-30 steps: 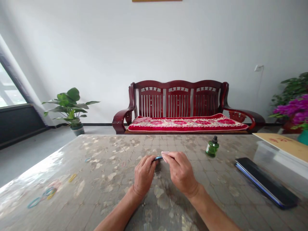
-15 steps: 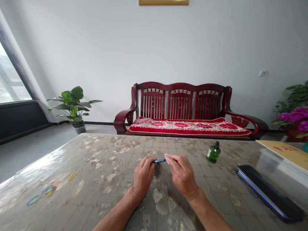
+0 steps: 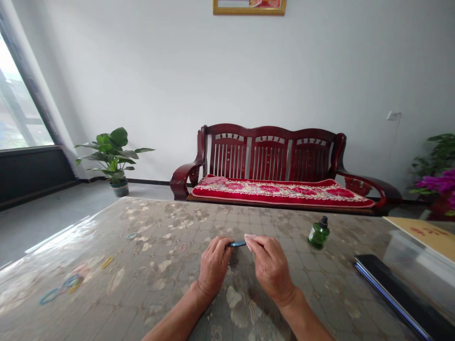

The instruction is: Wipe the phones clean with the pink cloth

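Note:
My left hand (image 3: 213,265) and my right hand (image 3: 270,266) rest close together on the patterned table (image 3: 149,265), both with fingers pinched. Between their fingertips stretches a small blue rubber band (image 3: 237,244), held at one end by each hand. The band sits just above the table surface. A pink rubber band (image 3: 182,246) lies on the table a little to the left of my left hand.
Several coloured rubber bands (image 3: 67,284) lie scattered at the left. A small green bottle (image 3: 319,233) stands right of my hands. A dark flat phone-like slab (image 3: 405,296) and a clear box (image 3: 423,246) sit at the far right. A red wooden bench (image 3: 277,166) stands beyond.
The head has tilted up, so the table and hands sit lower in view. Both hands keep their pinch on the blue band, which now shows slightly more between them.

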A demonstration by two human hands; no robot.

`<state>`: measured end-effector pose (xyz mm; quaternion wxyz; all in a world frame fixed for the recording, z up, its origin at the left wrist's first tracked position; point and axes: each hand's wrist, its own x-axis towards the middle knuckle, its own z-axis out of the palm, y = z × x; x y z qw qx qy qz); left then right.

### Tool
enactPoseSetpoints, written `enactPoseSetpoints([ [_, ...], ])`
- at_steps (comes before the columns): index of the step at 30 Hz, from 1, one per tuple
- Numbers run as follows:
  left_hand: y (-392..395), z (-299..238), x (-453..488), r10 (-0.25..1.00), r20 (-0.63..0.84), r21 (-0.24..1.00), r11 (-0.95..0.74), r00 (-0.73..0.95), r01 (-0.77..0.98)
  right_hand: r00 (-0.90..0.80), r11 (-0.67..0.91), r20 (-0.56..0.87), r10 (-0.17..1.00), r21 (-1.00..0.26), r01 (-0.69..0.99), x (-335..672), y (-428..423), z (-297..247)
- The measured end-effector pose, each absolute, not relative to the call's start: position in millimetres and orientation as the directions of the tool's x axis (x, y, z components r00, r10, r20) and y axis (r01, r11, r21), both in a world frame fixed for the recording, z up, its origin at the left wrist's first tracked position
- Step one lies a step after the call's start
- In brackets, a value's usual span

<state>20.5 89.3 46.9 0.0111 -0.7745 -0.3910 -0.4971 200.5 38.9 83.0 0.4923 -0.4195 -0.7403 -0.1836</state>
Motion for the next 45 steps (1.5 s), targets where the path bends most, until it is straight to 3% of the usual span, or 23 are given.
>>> enactPoseSetpoints([
  [20,87,46,19,0.635,0.753,0.455,-0.693,0.173,0.559,-0.140,0.592,0.868,0.476,-0.199,0.781,196,37,69],
  [37,93,41,21,0.582,0.775,0.341,-0.714,0.247,0.612,-0.168,0.613,0.878,0.448,-0.165,0.773,197,39,68],
  [45,93,44,21,0.551,0.794,0.282,-0.708,0.257,0.648,-0.095,0.561,0.883,0.460,-0.206,0.802,205,47,61],
])
